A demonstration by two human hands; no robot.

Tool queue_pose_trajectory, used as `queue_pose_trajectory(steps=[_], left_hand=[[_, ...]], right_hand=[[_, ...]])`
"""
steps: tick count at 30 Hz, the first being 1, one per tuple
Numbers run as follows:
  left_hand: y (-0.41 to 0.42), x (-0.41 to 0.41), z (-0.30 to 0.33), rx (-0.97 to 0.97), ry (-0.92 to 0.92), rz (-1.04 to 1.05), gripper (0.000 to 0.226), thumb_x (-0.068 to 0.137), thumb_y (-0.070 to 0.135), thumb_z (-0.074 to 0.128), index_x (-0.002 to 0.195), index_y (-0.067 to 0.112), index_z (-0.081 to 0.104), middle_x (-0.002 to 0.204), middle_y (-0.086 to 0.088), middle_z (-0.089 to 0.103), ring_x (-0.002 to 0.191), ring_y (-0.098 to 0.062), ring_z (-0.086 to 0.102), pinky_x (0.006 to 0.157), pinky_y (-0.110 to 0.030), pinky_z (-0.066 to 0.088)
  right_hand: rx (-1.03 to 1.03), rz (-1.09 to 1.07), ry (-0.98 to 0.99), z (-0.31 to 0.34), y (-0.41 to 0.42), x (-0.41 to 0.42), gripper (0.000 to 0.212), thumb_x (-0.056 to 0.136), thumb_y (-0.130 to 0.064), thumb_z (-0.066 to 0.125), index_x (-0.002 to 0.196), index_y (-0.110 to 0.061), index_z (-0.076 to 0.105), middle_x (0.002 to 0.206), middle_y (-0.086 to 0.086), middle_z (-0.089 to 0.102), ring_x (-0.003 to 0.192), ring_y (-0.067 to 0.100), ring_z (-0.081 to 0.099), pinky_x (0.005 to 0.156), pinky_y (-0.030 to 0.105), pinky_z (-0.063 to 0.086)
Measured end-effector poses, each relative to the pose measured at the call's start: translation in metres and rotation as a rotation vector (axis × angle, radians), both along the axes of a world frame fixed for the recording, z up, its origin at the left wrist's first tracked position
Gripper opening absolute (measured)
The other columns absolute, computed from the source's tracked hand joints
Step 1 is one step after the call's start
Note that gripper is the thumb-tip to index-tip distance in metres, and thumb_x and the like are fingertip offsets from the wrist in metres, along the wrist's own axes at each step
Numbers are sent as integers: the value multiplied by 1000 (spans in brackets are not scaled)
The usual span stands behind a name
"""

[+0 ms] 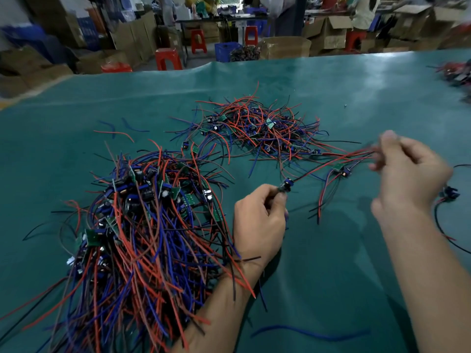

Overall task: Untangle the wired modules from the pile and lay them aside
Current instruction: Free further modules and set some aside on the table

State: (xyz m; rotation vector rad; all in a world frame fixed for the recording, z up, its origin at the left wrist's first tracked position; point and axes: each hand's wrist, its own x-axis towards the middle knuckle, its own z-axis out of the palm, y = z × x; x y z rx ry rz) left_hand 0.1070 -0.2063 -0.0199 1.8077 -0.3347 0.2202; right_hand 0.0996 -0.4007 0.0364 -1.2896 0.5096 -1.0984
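Observation:
A tangled pile (257, 126) of small circuit modules with red, blue and black wires lies at the middle of the green table (356, 276). A bigger heap of modules (142, 225) lies at the left, wires trailing toward me. My left hand (258, 222) pinches one small module (286, 186) at its fingertips. My right hand (410, 174), blurred, grips red and black wires (356, 154) that run back to the middle pile. Another module (340, 171) hangs on those wires between my hands.
A module with black wires (449, 194) lies at the right by my wrist. Loose blue wire pieces (305, 332) lie near the front edge. More modules (456, 75) sit at the far right. Red stools (167, 58) and cardboard boxes stand beyond the table.

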Motion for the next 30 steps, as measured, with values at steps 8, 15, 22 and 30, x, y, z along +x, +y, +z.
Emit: queue_pose_trajectory(steps=[8, 15, 22, 30], left_hand=[[3, 3, 1, -90, -41, 256, 17, 98, 21, 61, 83, 14, 65, 61, 9, 64, 54, -1, 53, 60, -30, 48], [3, 1, 3, -24, -113, 214, 13, 96, 13, 62, 85, 13, 68, 70, 9, 69, 63, 5, 59, 64, -19, 46], [0, 1, 2, 41, -149, 91, 18, 91, 29, 61, 87, 19, 75, 74, 3, 73, 73, -19, 69, 75, -41, 55], [-2, 1, 1, -10, -170, 80, 17, 89, 31, 66, 89, 19, 78, 78, 5, 73, 77, -17, 67, 75, -39, 54]], right_hand=[[-589, 109, 392, -17, 53, 7, 35, 83, -41, 61, 71, -10, 73, 66, 4, 68, 75, 35, 63, 76, 37, 50], [-732, 541, 377, -18, 82, -1, 39, 93, -43, 69, 67, -15, 68, 60, -3, 61, 62, 12, 55, 62, 29, 41], [-652, 363, 254, -15, 69, 1, 37, 87, -44, 71, 70, -11, 68, 57, -1, 55, 57, 12, 44, 58, 36, 41], [-522, 121, -101, 62, 64, 0, 52, 90, -46, 72, 73, 4, 65, 64, 28, 54, 56, 38, 42, 53, 53, 35]])
